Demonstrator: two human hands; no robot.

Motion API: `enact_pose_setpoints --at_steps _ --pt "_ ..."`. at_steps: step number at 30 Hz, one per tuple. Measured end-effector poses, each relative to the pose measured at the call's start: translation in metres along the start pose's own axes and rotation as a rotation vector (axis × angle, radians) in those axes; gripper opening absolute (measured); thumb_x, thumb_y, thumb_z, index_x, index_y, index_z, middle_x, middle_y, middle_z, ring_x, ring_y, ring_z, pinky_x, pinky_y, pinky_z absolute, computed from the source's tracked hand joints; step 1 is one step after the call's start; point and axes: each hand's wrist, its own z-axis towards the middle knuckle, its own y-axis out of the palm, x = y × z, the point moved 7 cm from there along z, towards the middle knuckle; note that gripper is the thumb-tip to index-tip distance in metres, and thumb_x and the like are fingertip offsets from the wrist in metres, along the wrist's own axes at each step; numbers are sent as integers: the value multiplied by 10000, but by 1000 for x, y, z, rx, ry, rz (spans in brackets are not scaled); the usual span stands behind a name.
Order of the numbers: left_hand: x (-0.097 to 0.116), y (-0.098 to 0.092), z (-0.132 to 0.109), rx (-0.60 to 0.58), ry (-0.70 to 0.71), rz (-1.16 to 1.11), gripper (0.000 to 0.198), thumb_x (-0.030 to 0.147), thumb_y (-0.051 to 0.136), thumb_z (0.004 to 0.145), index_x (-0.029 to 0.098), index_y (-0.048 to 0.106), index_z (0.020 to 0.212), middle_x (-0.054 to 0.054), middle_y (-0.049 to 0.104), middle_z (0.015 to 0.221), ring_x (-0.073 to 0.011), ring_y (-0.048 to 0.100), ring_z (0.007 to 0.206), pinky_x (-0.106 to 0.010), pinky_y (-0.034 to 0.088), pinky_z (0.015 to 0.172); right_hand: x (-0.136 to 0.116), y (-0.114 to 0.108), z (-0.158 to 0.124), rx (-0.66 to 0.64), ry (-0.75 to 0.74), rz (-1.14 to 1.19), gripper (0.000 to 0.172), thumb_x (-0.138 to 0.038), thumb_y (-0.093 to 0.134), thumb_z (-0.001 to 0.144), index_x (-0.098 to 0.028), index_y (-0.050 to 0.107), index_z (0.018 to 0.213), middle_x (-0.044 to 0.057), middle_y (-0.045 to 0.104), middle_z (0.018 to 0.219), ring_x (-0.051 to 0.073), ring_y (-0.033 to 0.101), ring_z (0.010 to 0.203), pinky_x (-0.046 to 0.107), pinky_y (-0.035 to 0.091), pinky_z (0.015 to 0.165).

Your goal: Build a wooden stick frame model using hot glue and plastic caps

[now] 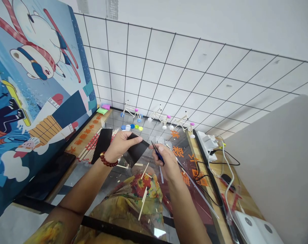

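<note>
My left hand (123, 144), with a beaded bracelet at the wrist, is closed on a black sheet (135, 150) over the glass tabletop, thumb on top. Beside the sheet's right edge, my right hand (166, 159) grips dark-handled scissors (157, 153), their tips pointing up and left near the sheet's corner. Part of the scissors is hidden by the fingers. Another black piece (102, 145) lies left of my left hand, over a bundle of wooden sticks (89, 149). Loose short sticks (143, 203) and scraps lie on the glass below my hands.
Small stick-and-clay models (159, 117) stand along the wall, with coloured clay discs (132, 127) in front. Clay packets (103, 109) lie at the back left. A power strip (207, 144) and cables run along the right. A printed panel (42, 84) stands at left.
</note>
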Motion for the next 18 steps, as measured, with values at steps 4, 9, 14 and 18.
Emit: enact_pose_setpoints --at_steps 4,9,14,18 --pt "3 -5 1 7 25 -6 282 396 793 654 126 723 694 -11 663 648 -115 550 609 -237 435 616 3 2 0 -39 90 41 440 -554 555 856 -133 680 876 -47 375 546 59 221 460 219 121 425" --pt "7 -5 -1 13 23 -51 268 400 791 657 141 730 687 -13 678 680 -120 568 634 -236 451 632 7 1 -2 -41 143 27 507 -613 552 833 -124 683 835 -38 414 505 55 246 436 213 125 411" --pt "9 -4 -2 3 29 -48 264 400 793 656 143 734 680 -11 675 663 -117 565 621 -232 450 623 6 2 -3 -55 167 -4 517 -618 558 825 -119 692 815 -32 432 493 56 267 427 211 142 404" --pt "11 -5 -3 0 51 -1 270 408 786 661 143 735 674 -16 681 662 -125 574 620 -236 449 623 6 2 -3 -63 165 -7 507 -609 554 833 -121 692 815 -30 438 503 55 285 431 206 154 403"
